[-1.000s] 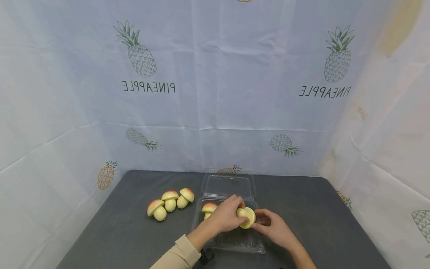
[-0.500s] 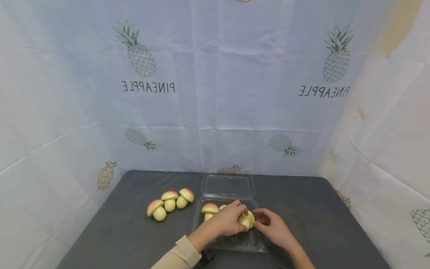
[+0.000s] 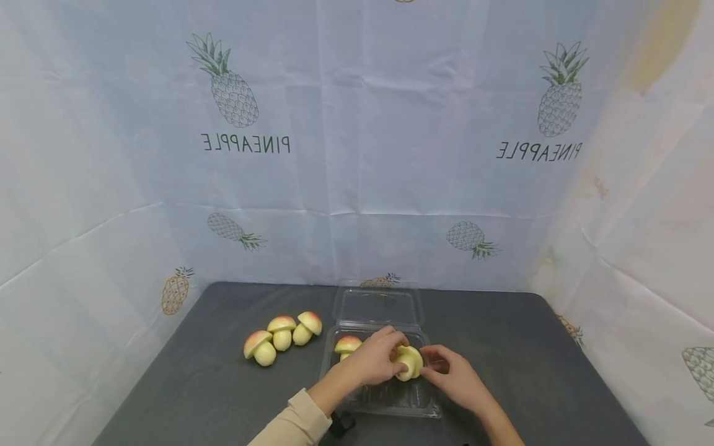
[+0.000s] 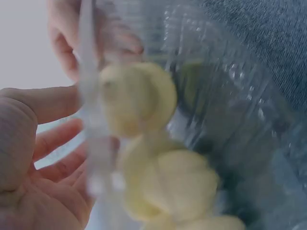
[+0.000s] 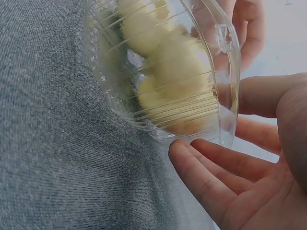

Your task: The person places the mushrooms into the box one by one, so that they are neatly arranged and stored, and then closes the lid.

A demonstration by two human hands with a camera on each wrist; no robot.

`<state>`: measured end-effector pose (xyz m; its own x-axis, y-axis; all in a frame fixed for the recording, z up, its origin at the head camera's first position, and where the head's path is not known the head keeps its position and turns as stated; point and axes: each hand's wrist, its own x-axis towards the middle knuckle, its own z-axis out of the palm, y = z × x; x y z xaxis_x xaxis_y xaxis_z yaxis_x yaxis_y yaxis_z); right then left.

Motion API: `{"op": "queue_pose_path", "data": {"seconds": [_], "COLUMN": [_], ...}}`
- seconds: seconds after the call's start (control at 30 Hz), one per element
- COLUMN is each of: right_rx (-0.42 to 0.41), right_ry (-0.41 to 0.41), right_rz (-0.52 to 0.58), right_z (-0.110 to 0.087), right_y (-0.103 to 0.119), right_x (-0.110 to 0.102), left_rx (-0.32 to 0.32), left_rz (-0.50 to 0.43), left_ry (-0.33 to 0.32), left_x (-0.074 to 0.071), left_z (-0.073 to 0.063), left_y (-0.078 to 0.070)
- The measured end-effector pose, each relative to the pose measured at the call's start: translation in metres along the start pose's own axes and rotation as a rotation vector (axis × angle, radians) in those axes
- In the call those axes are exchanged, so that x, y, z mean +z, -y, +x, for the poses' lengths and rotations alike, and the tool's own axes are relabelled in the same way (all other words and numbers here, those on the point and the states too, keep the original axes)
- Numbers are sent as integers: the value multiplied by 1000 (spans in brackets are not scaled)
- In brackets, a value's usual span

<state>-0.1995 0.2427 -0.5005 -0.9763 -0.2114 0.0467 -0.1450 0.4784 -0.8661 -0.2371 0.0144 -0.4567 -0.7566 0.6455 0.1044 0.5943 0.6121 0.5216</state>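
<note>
At the frame's lower centre, our left hand [image 3: 375, 359] pinches a pale-yellow, mushroom-shaped piece [image 3: 411, 364] inside a clear plastic hinged box [image 3: 393, 396]. Our right hand [image 3: 456, 379], loosely spread, is at the box's right edge.

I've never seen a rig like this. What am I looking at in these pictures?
There is no machine here: a person works with two bare hands. The wide picture comes from a camera on the head, the two close ones from a camera on each wrist. On the dark table stands a clear box, its lid open. Three mushrooms lie to its left; at least one more is inside. The left hand holds another mushroom at the box's right side, and the right hand is right beside it.
</note>
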Motion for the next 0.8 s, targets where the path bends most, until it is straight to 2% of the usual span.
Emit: {"op": "queue_pose_path", "data": {"seconds": [0.1,0.23,0.43,0.63,0.8], "right_rx": [-4,2,0,-3,5], "right_ry": [3,-2,-4,5,10], "right_rz": [4,11,11,10,17], "right_z": [0,0,0,0,-1], "right_y": [0,0,1,2,1], "right_x": [-1,-1,-1,0,0], "left_rx": [-13,-13,-1,-17,-31], "left_rz": [0,44,110,154,177], "left_ry": [3,8,19,14,48], "left_x": [-4,-6,-3,0,2], "left_z": [-2,-3,1,3,3], "left_y": [1,2,2,1,-1]}}
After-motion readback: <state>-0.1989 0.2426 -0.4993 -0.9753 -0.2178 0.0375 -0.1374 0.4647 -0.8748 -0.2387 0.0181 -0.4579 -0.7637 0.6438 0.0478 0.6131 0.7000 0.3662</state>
